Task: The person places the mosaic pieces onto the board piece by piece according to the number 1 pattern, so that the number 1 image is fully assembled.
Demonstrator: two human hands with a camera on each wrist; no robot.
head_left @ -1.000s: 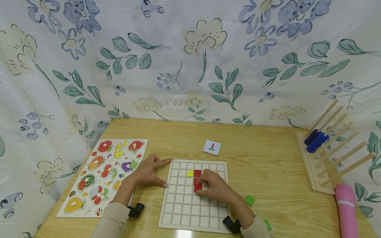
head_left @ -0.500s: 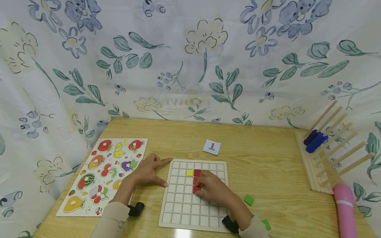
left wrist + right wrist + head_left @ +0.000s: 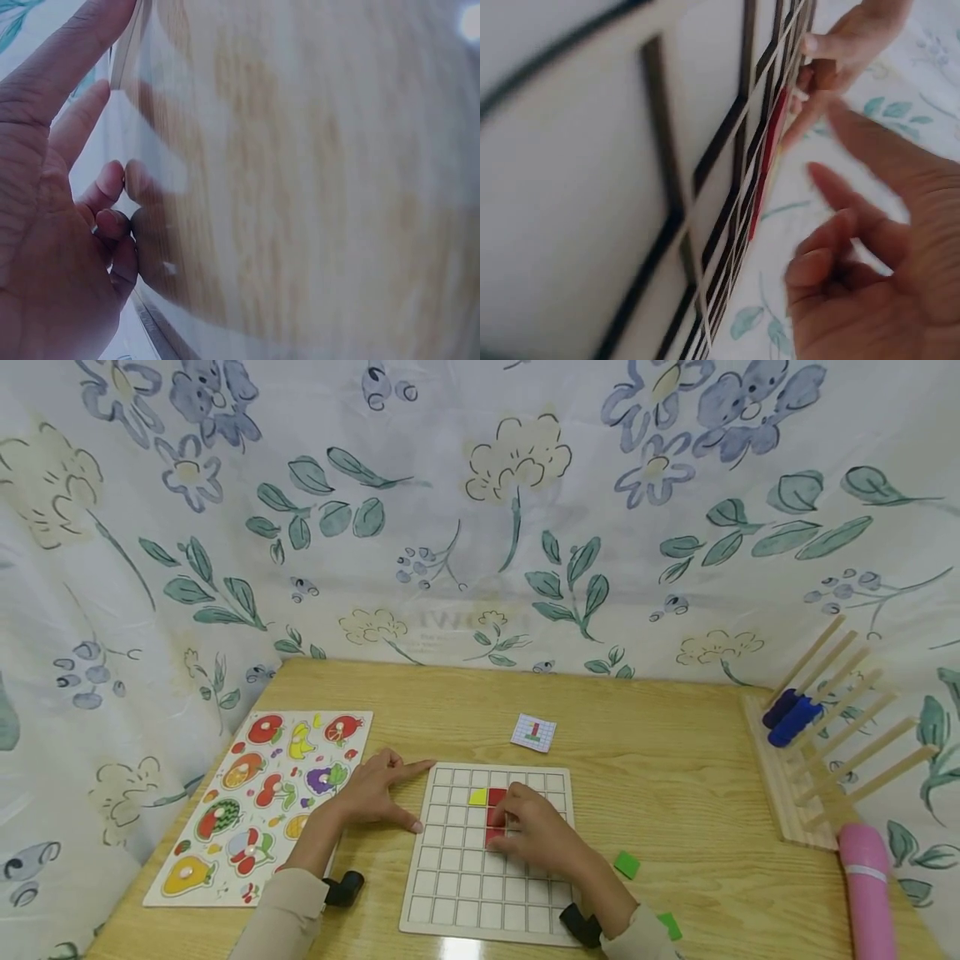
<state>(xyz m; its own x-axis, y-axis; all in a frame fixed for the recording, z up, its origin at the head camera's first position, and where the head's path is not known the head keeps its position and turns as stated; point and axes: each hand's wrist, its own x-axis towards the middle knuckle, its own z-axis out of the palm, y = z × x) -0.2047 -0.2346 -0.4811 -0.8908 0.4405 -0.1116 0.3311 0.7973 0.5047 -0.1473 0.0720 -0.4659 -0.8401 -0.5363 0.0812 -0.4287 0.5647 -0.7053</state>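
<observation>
Head view: your right hand point(image 3: 536, 835) lies on the white grid board point(image 3: 450, 893), fingertips touching the red pieces point(image 3: 495, 806); a yellow piece point(image 3: 477, 796) sits just left of them. Whether it pinches one, you cannot tell. Your left hand point(image 3: 375, 793) rests flat, fingers spread, at the board's left edge.

Left wrist view: left hand point(image 3: 52, 225) relaxed beside the table point(image 3: 315, 187).

Right wrist view: fingers point(image 3: 832, 240) loosely bent near the red pieces point(image 3: 769, 161).

No readable writing anywhere.

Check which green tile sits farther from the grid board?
The green tile by the right sleeve, at the near table edge; the other green tile lies closer to the grid board.
</observation>
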